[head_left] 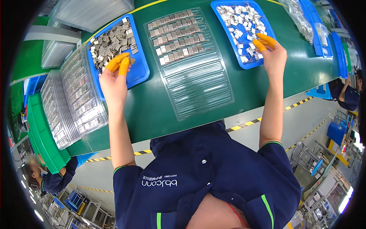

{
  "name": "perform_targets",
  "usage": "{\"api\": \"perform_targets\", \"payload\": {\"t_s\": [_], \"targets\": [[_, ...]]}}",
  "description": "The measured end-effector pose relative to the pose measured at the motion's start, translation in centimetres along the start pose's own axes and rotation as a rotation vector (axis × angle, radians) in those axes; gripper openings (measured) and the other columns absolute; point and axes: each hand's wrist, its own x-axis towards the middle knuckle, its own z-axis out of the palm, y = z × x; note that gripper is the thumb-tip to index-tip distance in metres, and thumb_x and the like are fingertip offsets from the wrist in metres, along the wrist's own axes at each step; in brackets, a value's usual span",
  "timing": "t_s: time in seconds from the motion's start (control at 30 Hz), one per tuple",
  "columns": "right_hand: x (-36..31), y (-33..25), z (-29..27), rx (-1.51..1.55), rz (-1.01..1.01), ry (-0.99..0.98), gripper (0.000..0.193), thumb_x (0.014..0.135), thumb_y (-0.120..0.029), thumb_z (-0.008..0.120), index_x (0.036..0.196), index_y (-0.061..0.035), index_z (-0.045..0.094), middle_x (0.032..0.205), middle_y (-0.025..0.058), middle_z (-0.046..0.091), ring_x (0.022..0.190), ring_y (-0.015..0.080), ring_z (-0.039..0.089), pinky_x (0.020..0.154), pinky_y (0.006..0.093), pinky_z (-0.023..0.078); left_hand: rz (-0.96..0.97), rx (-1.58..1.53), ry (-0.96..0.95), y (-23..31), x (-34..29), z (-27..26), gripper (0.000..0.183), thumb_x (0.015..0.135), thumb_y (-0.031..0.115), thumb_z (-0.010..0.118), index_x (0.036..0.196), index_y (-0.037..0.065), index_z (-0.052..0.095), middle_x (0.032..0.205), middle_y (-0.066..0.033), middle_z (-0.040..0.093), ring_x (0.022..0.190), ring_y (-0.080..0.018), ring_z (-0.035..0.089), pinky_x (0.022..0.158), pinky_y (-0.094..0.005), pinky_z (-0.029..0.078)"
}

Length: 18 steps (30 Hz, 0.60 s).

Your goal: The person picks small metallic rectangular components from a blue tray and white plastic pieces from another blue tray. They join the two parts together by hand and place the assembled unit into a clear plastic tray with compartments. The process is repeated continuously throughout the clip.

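Note:
My left hand (114, 82), with yellow finger cots, is over the right part of a blue tray (140, 72) heaped with small grey metal pieces (110, 42). Its fingers are pinched together, and a small greyish piece (132, 60) shows at their tips. My right hand (273, 57), also in yellow finger cots, reaches into a second blue tray (249, 65) of white connectors with thin wires (240, 19). Two of its fingers are spread just above the connectors, their tips apart. Between the trays lies a clear ribbed plastic tray (196, 87); several rows of grey-and-white wired parts (177, 38) fill its far half.
Stacked clear trays with parts (72, 95) stand at the left, beside a green bin (45, 133). More clear trays (91, 13) are piled at the far left. Blue bins (322, 38) and a plastic bag (299, 19) lie at the far right. Other people are seated at both sides.

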Motion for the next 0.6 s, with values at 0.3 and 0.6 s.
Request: {"api": "perform_targets", "payload": {"t_s": [0.3,0.6], "targets": [[-1.7,-2.7,0.0,0.272,-0.103,0.021,0.028,0.078,-0.003,0.066,0.105,-0.0009,0.063,0.09,0.0087,0.065,0.078,0.0138,0.064,0.072,0.0227,0.049,-0.183,-0.403,-0.073,2.7,-4.1,4.0,0.027,0.083,-0.003,0.058,0.109,-0.008,0.056,0.099,-0.0158,0.063,0.085,-0.0219,0.064,0.074,-0.0253,0.052],[-7.6,-7.9,3.2,0.505,-0.047,-0.54,0.035,0.076,-0.001,0.068,0.11,-0.0034,0.062,0.094,0.0047,0.063,0.081,0.0095,0.059,0.075,0.0233,0.048,-0.222,-0.627,-0.096,3.2,-6.2,7.2,0.027,0.08,-0.002,0.062,0.106,-0.007,0.059,0.096,-0.0146,0.064,0.085,-0.0211,0.064,0.078,-0.0283,0.051]]}}
